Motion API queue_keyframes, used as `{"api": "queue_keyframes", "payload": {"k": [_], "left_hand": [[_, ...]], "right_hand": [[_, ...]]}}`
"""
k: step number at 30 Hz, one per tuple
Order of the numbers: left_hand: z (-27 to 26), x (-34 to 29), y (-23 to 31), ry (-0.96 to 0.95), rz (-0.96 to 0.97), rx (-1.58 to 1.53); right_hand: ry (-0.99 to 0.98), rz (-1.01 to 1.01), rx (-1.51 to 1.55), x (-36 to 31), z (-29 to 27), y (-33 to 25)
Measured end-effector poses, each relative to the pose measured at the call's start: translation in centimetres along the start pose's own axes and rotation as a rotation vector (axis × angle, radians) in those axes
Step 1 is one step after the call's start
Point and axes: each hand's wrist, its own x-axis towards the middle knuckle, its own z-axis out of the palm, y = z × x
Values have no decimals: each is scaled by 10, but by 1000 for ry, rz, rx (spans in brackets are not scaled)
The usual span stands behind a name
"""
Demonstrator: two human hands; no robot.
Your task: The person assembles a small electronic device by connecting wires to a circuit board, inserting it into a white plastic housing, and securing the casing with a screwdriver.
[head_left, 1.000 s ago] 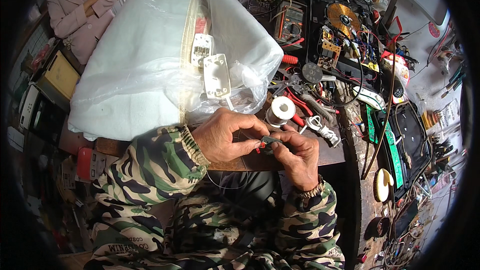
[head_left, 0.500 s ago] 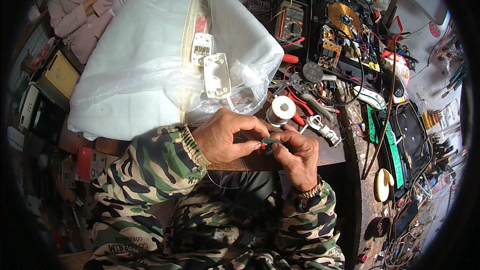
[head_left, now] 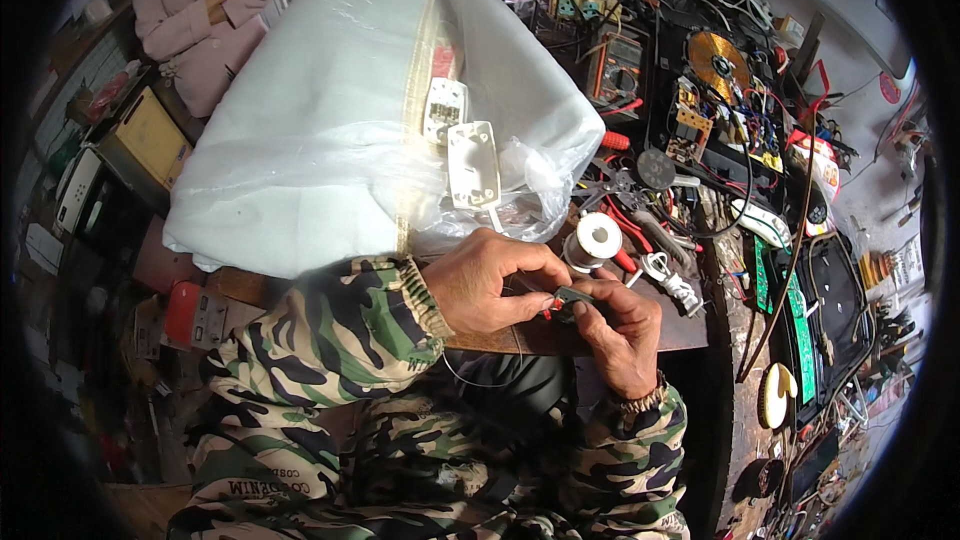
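Observation:
Near the bench's front edge, both my hands are closed round one small dark green-black part (head_left: 570, 296) with red bits at its left end. My left hand (head_left: 490, 280) pinches at that red end with thumb and forefinger. My right hand (head_left: 622, 328) grips the other end between thumb and fingers. What the part is exactly stays too small to tell. A thin silvery wire (head_left: 478, 384) loops down beneath my left hand. Just beyond my right hand stands a white spool of wire (head_left: 594, 243).
A large pale bundle in clear plastic (head_left: 310, 130) fills the left of the bench, with an opened white plastic case (head_left: 472, 165) on it. To the right lie pliers (head_left: 625, 215), a white cord (head_left: 668, 278), a multimeter (head_left: 615, 65) and circuit boards. A person (head_left: 205, 25) stands far left, arms folded.
The whole scene has shifted right and slightly down in the picture. Both hands keep the same grip on the small dark part, which appears slightly turned.

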Motion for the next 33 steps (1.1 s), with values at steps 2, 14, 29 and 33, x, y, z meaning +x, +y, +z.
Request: {"api": "queue_keyframes", "payload": {"k": [2, 14, 29, 33], "left_hand": [[-1, 2, 2, 36, 55, 0], [-82, -9, 47, 461, -122, 284], [-67, -15, 16, 260, -138, 819], [-25, -29, 26, 193, -42, 715]], "right_hand": [[23, 10, 55, -2, -2, 3], [193, 61, 234, -9, 6, 10], [161, 54, 214, -9, 12, 11], [207, -51, -7, -12, 9, 12]]}}
